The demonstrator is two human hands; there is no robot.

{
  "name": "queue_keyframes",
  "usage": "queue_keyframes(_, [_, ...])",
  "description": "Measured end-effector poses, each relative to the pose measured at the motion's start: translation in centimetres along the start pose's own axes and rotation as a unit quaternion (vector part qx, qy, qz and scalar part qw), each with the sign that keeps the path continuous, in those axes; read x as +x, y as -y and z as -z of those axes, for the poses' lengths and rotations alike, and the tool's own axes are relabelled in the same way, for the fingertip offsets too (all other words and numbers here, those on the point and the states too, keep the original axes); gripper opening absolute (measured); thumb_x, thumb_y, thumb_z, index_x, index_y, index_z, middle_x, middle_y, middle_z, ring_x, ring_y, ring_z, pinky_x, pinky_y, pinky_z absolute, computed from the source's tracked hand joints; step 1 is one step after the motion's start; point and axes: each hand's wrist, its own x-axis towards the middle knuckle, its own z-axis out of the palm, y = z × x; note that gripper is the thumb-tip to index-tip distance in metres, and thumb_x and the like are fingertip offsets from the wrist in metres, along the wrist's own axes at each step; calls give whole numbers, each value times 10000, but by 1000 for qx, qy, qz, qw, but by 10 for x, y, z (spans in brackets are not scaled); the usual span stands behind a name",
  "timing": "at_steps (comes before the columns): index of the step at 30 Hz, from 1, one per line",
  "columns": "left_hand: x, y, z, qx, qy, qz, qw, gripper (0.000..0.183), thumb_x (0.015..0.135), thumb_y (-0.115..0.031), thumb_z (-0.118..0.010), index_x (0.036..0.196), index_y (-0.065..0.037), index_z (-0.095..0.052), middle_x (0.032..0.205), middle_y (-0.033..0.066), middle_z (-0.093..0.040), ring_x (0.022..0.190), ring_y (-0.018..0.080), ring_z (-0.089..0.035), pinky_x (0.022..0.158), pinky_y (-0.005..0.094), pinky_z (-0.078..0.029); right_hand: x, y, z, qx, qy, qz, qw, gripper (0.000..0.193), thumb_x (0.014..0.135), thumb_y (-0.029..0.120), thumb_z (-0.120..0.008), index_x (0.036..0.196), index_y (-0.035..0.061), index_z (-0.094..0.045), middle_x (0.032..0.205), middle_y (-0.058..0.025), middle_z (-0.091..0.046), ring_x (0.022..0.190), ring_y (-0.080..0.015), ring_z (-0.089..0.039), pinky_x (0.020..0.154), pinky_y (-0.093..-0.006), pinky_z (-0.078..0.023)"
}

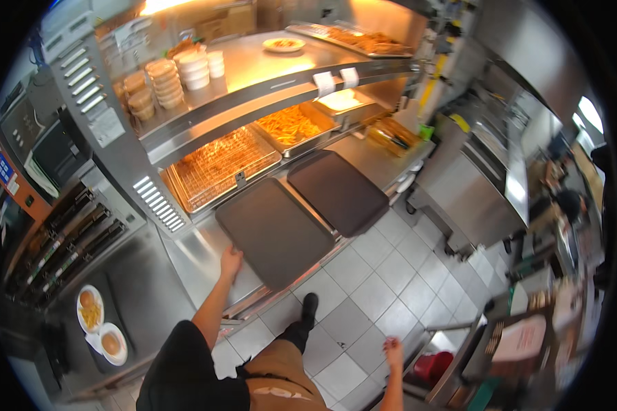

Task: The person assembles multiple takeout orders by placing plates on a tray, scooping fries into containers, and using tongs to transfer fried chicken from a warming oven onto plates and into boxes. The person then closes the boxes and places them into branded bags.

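A grey-brown serving tray (275,233) lies on the steel ledge in front of the food warmer. My left hand (232,262) is at its left edge, fingers closed on the rim. Beside it to the right, a second dark tray (338,192) lies with one corner past the ledge. My right hand (393,349) hangs low over the floor at the right, touching nothing. Its fingers look loosely curled with nothing visible in them, somewhat blurred.
Behind the trays are a wire-rack pan (219,168) and a fries pan (291,129). Stacked lidded cups (163,83) and a plate (283,45) stand on the upper shelf. An open white clamshell box (101,335) with food sits at left. A steel unit on casters (469,185) stands right.
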Motion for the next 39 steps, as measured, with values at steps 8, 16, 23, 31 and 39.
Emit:
queue_keyframes(8, [-14, -69, -56, 138, -123, -17, 983, 585, 816, -65, -537, 1389, -180, -555, 851, 137, -702, 766, 242, -674, 731, 368, -526, 413, 156, 59, -59, -39, -106, 992, 276, 899, 92, -563, 1174, 75, -587, 870, -49, -622, 704, -147, -622, 554, -271, -463])
queue_keyframes(16, [-27, -83, -127, 266, -284, 121, 913, 555, 870, -118, -548, 1420, -181, -512, 1169, 214, -663, 1105, 395, -622, 909, 475, -510, 799, 105, 34, 175, -85, -233, 953, 289, 927, 309, -640, 1187, 193, -589, 1022, -31, -631, 947, -201, -612, 784, -357, -499])
queue_keyframes(23, [-29, -179, -242, 469, -444, 66, 760, 588, 768, -184, -724, 1329, -116, -560, 1247, 196, -566, 1144, 376, -552, 938, 512, -460, 978, 63, -37, 204, -88, -230, 948, 471, 941, 330, -634, 1281, 58, -453, 1240, -168, -555, 1059, -331, -629, 801, -417, -550])
queue_keyframes(31, [2, -308, -510, 449, -87, -30, 889, 671, 959, -423, -558, 1533, -161, -330, 1556, 123, -362, 1479, 335, -250, 1178, 605, -169, 1019, 70, -95, 158, -23, -269, 950, 518, 924, 306, -648, 1302, 37, -420, 1235, -205, -550, 1058, -347, -628, 795, -435, -564])
queue_keyframes(39, [21, -309, -510, 410, -133, -6, 902, 696, 973, -461, -523, 1522, -84, -323, 1573, 121, -333, 1498, 314, -196, 1195, 587, -86, 1003, 69, -73, 151, -26, -264, 952, 567, 906, 282, -661, 1324, 15, -386, 1230, -241, -544, 1057, -363, -626, 789, -453, -578])
